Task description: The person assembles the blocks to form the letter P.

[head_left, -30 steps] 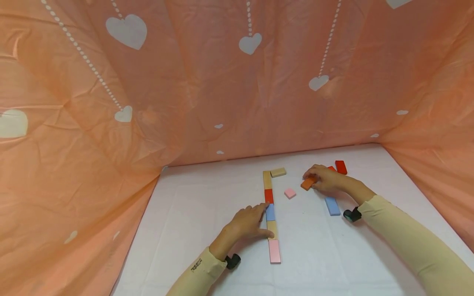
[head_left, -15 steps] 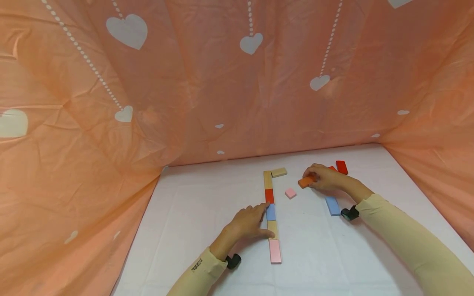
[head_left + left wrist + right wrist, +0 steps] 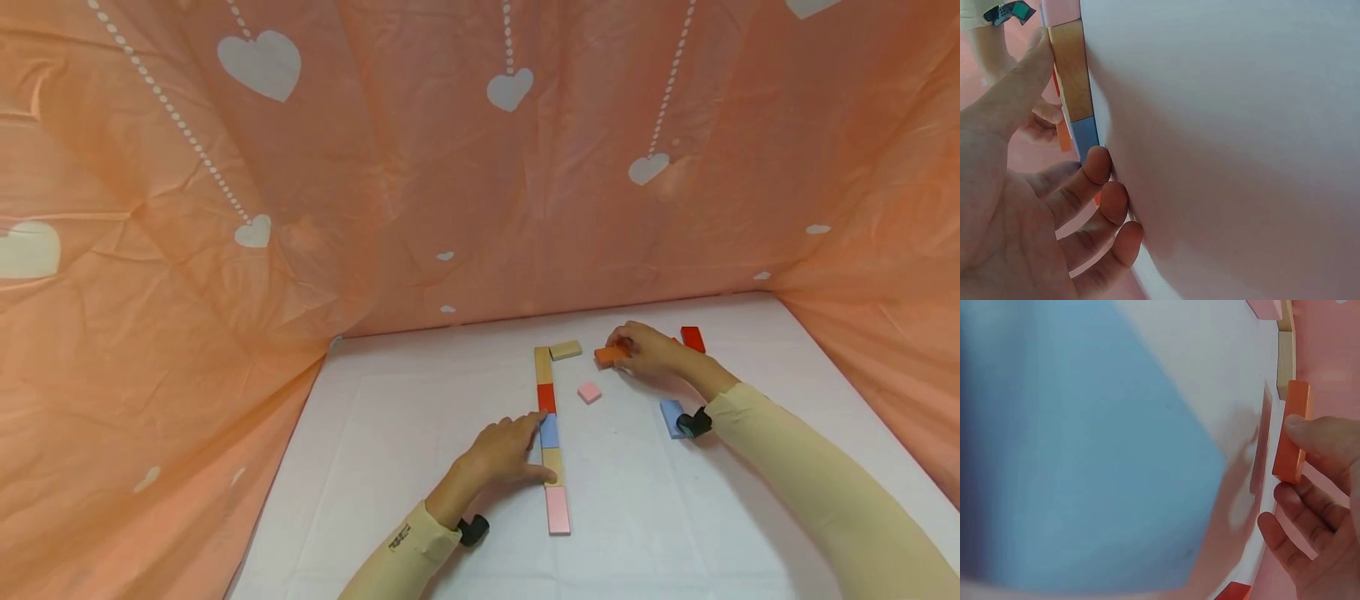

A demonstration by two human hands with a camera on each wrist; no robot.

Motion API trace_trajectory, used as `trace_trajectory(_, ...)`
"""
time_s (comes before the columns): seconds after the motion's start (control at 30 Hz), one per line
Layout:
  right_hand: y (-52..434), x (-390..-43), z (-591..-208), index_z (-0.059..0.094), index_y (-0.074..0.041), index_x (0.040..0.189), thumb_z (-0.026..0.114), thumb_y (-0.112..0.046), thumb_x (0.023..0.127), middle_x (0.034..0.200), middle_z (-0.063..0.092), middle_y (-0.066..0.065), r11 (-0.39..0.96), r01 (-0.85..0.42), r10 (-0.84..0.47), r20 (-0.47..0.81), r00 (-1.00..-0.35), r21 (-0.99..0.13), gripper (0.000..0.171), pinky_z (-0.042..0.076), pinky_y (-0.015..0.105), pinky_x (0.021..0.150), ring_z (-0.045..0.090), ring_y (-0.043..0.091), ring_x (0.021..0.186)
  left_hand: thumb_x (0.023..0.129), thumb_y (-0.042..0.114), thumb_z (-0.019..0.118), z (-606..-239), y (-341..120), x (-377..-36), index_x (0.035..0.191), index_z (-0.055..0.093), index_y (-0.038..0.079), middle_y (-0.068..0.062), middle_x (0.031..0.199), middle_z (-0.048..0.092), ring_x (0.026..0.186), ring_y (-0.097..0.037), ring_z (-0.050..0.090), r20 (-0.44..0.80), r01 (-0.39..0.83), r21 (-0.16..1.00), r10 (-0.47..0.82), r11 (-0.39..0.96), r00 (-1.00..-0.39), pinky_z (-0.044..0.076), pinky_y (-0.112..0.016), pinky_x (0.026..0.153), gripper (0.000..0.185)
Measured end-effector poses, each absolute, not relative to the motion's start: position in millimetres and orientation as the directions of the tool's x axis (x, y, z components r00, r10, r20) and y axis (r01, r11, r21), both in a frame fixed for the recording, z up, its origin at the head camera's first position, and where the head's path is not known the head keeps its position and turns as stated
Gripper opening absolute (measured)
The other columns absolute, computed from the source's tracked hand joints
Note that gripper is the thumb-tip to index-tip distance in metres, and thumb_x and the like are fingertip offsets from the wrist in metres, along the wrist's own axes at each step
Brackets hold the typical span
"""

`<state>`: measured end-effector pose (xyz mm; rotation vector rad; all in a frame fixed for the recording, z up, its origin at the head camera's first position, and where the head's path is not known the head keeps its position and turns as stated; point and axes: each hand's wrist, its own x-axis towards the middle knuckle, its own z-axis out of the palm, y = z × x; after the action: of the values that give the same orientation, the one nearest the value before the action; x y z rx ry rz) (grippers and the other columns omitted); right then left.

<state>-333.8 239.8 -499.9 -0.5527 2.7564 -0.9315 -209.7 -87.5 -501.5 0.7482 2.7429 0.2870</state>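
My right hand point(image 3: 654, 350) pinches an orange block point(image 3: 606, 358) between thumb and fingers, close over the white table point(image 3: 420, 400). In the right wrist view, the orange block point(image 3: 1290, 440) points its end at a plain wooden block point(image 3: 1285, 359). My left hand point(image 3: 498, 450) rests along a straight row of flat blocks, thumb on a wooden block point(image 3: 552, 458) and index fingertip between the red block point(image 3: 546, 400) and blue block point(image 3: 550, 433). A pink block point(image 3: 557, 510) forms the near end, a wooden block point(image 3: 543, 365) the far end.
Another wooden block point(image 3: 566, 350) sits at a right angle to the row's far end. A small pink square block point(image 3: 589, 392) lies right of the row. Farther right are a blue block point(image 3: 670, 414) and a red block point(image 3: 693, 339), with another red one mostly hidden by my right arm.
My right hand has moved left and away from me with the orange block, turning it towards the wooden block at the far end. The left hand has stayed in place.
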Motion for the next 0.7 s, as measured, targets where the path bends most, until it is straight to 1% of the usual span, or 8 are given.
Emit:
trace_trajectory(0.23,235.6,-338.7,-497.7,0.069,-0.005,0.123,0.075,-0.013,0.101,0.120,0.064,0.016,0.740,-0.294,-0.392,-0.033,-0.920,-0.606,0.024,0.050,0.059,0.108,0.058,0.038,0.115,0.083,0.065,0.085,-502.4,-88.0,-210.9,0.166,0.040,0.015,-0.005,0.151,0.062,0.115,-0.022,0.062,-0.211,0.473,0.257,0.526,0.843,-0.824,0.053,-0.040,0.102,0.107)
trace_trajectory(0.4,234.0,-343.4,-500.6,0.069,-0.003,0.122,0.076,-0.014,0.101,0.116,0.065,0.016,0.742,-0.303,-0.386,-0.011,-0.922,-0.598,0.025,0.051,0.057,0.104,0.058,0.037,0.111,0.083,0.064,0.086,-502.0,-88.0,-211.0,0.166,0.040,0.015,-0.005,0.154,0.060,0.119,-0.024,0.063,-0.214,0.470,0.259,0.525,0.844,-0.824,0.052,-0.042,0.104,0.106)
trace_trajectory(0.57,229.2,-347.6,-501.8,0.070,-0.003,0.122,0.077,-0.015,0.100,0.116,0.066,0.016,0.752,-0.278,-0.358,-0.015,-0.934,-0.597,0.026,0.053,0.054,0.103,0.059,0.036,0.110,0.084,0.062,0.086,-502.5,-88.1,-210.4,0.166,0.040,0.015,-0.004,0.155,0.059,0.121,-0.024,0.063,-0.210,0.475,0.257,0.528,0.842,-0.823,0.053,-0.041,0.103,0.105)
trace_trajectory(0.7,224.7,-350.6,-503.1,0.069,-0.003,0.123,0.077,-0.016,0.100,0.112,0.065,0.016,0.765,-0.256,-0.336,-0.026,-0.942,-0.591,0.027,0.055,0.051,0.100,0.059,0.035,0.106,0.084,0.062,0.086,-501.8,-87.8,-209.8,0.165,0.040,0.015,-0.005,0.154,0.060,0.122,-0.024,0.063,-0.203,0.479,0.253,0.530,0.841,-0.823,0.052,-0.042,0.104,0.104)
